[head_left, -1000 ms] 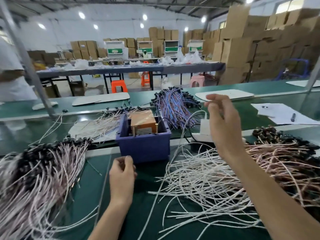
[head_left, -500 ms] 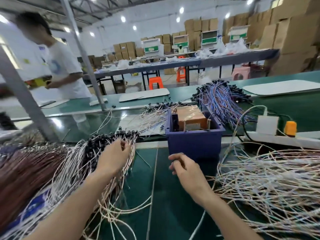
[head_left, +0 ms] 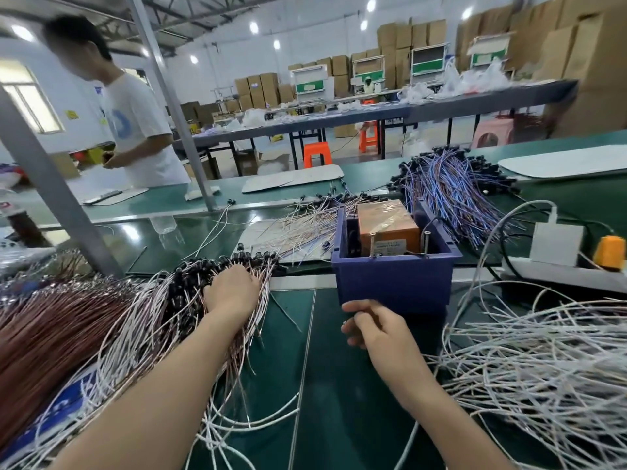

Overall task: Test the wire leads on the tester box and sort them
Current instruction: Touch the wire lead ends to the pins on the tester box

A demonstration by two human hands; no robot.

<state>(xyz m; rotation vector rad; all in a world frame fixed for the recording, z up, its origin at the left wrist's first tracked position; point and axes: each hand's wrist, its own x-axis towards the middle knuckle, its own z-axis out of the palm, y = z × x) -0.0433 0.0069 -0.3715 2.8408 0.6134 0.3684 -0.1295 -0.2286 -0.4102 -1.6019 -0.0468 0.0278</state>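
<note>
The tester box (head_left: 386,232), orange-brown with upright screws, sits inside a blue bin (head_left: 395,283). My left hand (head_left: 232,291) reaches into the pile of pink-white wire leads with black ends (head_left: 190,293) left of the bin, fingers curled down among them. My right hand (head_left: 371,327) hovers just in front of the bin's near wall with curled fingers that pinch a thin white wire lead (head_left: 407,439), which trails out under my forearm. A heap of white leads (head_left: 543,374) lies at the right.
Brown leads (head_left: 51,334) lie at far left, blue-purple leads (head_left: 451,188) behind the bin, and more pink-white leads (head_left: 305,225) on a sheet. A power strip with white adapter (head_left: 556,245) is at right. A slanted metal post (head_left: 57,205) and a standing person (head_left: 135,123) are at left.
My right hand came down from the tester to the front of the bin. My left hand moved left from the bin into the lead pile. The view swung left.
</note>
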